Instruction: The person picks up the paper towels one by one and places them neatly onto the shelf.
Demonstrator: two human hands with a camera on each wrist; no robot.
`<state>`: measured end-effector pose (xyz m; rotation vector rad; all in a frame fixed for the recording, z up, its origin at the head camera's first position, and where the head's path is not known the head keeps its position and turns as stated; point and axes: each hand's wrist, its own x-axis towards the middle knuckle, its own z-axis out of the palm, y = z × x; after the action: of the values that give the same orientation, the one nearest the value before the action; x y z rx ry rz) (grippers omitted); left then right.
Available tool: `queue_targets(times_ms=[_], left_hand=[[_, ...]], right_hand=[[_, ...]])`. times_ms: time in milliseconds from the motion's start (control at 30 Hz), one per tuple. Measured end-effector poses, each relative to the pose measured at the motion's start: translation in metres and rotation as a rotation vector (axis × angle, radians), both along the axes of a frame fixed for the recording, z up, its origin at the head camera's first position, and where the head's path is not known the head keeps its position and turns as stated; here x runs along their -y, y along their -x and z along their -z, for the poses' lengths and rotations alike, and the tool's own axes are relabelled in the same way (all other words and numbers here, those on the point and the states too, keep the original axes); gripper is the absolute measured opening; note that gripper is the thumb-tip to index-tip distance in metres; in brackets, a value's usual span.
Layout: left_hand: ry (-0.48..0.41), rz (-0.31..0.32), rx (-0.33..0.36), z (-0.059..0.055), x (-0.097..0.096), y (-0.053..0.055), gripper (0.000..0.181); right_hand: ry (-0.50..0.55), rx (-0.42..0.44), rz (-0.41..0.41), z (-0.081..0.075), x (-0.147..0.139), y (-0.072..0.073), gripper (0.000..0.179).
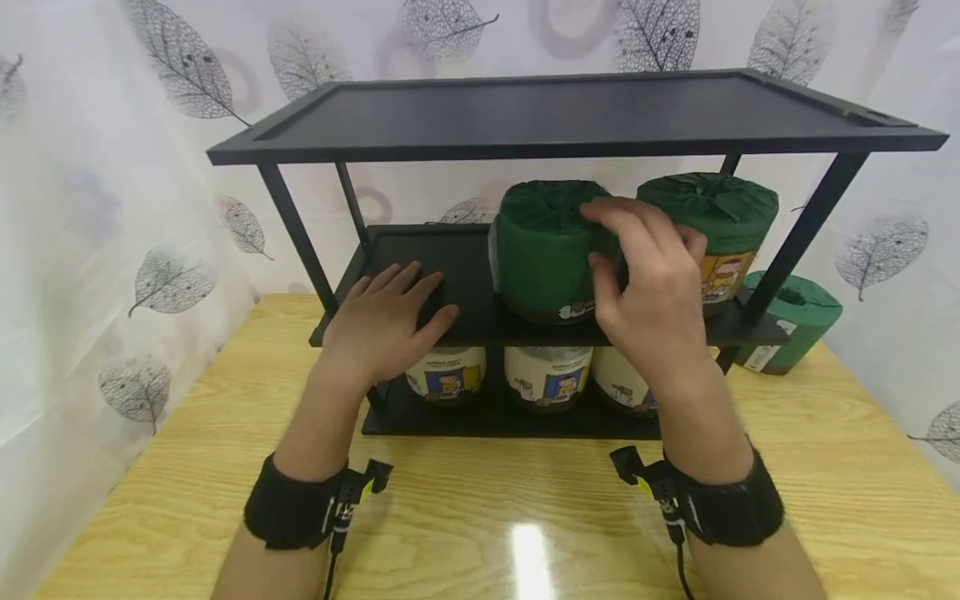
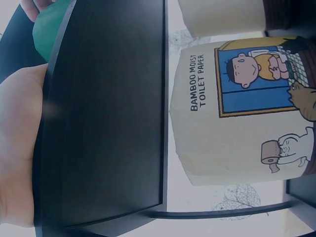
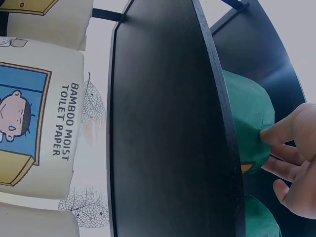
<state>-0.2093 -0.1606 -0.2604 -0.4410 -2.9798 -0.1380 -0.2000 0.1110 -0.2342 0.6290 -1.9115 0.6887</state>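
Note:
A green wrapped toilet roll [image 1: 551, 250] stands upright on the middle board of a black shelf rack. My right hand [image 1: 652, 275] grips its upper right side, thumb on the front and fingers bent over the top and right; the right wrist view shows the thumb and fingertips touching the green wrapper [image 3: 249, 118]. Beside it stands a second green roll [image 1: 708, 217], partly behind my hand. My left hand [image 1: 382, 325] rests with spread fingers on the middle board [image 1: 465, 275], left of the roll. In the left wrist view the board hides most of the left fingers.
Several cream toilet rolls [image 1: 547, 379] stand on the rack's bottom board [image 1: 517, 427]. Another green roll [image 1: 795, 321] is on the wooden table [image 1: 450, 517] to the right of the rack. The top board [image 1: 570, 108] lies above the middle rolls, and posts [image 1: 296, 233] stand at the corners.

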Motion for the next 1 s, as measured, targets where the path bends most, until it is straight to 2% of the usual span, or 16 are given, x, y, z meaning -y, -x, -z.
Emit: queue_targets(times_ms=[333,600,867,1000], left_hand=[[-0.007,0.001,-0.009,0.001,0.000,-0.001,0.067],[-0.007,0.001,-0.011,0.001,0.001,-0.001,0.067],[-0.013,0.000,-0.010,0.001,0.001,-0.001,0.067],[-0.015,0.002,-0.012,0.001,0.000,-0.001,0.067]], right_hand=[[0.033,-0.050,-0.060,-0.001,0.000,0.000,0.034],[0.128,-0.055,-0.037,-0.005,-0.008,0.003,0.037],[-0.018,0.093,0.017,-0.003,-0.012,0.004,0.041],[-0.041,0.109,0.031,-0.002,-0.014,0.003,0.041]])
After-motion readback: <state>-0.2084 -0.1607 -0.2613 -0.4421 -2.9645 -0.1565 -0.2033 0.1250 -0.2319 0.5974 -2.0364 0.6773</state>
